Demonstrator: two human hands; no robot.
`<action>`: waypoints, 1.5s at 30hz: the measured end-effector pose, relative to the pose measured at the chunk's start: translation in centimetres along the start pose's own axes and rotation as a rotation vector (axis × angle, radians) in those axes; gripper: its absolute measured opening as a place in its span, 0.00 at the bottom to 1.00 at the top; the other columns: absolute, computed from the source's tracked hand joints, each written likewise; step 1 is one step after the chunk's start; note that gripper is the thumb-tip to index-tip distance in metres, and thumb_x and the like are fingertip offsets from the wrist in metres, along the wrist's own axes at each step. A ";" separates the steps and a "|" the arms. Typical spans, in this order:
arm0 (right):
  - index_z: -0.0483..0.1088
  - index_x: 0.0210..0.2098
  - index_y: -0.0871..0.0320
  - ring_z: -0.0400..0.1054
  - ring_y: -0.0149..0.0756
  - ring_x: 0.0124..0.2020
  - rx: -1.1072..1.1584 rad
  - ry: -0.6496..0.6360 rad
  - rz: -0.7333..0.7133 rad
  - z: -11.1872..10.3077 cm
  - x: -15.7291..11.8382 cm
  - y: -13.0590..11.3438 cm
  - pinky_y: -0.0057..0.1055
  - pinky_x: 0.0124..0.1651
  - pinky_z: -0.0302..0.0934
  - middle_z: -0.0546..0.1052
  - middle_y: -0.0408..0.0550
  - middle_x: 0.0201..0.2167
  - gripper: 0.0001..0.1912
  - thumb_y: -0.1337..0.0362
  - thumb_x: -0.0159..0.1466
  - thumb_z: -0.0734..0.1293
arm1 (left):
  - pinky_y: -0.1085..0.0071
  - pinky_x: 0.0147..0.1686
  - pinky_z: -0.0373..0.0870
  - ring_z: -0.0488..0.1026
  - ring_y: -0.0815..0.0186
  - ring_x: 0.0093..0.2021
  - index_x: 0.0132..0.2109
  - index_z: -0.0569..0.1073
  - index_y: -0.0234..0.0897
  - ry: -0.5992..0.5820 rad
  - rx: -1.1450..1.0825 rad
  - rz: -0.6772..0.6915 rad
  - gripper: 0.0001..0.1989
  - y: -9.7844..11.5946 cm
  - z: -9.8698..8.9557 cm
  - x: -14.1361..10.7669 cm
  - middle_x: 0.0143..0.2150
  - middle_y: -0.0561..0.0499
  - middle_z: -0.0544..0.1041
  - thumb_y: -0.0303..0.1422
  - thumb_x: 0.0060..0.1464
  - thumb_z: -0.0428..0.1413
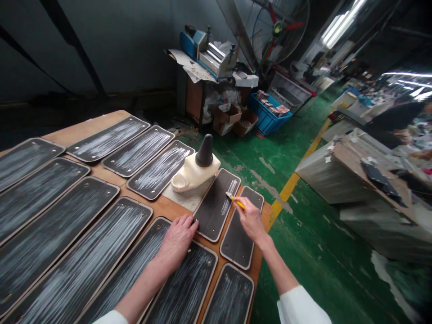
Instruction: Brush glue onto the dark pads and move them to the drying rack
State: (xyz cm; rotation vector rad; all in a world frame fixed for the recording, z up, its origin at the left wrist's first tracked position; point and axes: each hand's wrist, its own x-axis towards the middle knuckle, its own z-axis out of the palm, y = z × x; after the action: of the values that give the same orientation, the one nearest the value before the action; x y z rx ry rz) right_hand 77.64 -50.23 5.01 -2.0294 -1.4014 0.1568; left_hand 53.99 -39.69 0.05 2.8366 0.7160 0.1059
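Note:
My right hand (250, 217) is closed around a small brush with a yellow handle (239, 203). The brush tip touches a dark rectangular panel (213, 208) with rounded corners, where a few white streaks show near its far end. Fingers spread, my left hand (178, 238) rests at the near left corner of that panel. A cream bottle with a black cone top (195, 171) stands just beyond, on a pale sheet. Right of the panel lies another dark panel (241, 229) without visible streaks. Several white-streaked panels (114, 252) lie to the left and nearer me.
The brown table's (265, 234) right edge runs beside my right forearm. Beyond are a blue roller machine (211, 54), cardboard boxes (227, 118), a blue crate (268, 114) and a large fan (278, 28). At the right, a person in dark clothes is by another bench (354, 180).

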 end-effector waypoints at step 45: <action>0.68 0.47 0.52 0.70 0.37 0.45 0.225 -0.125 0.031 0.9 -3.9 -6.0 0.32 0.49 0.63 0.74 0.46 0.44 0.10 0.62 0.69 0.59 | 0.58 0.55 0.60 0.65 0.56 0.56 0.52 0.71 0.36 -0.005 -0.056 -0.004 0.15 -0.7 -0.3 -0.8 0.52 0.42 0.72 0.26 0.59 0.49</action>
State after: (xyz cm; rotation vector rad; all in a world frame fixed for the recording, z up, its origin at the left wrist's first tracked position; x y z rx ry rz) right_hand 70.91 -51.98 6.74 -1.8823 -1.3610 0.4414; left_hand 52.96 -39.45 0.15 2.7811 0.7070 0.1166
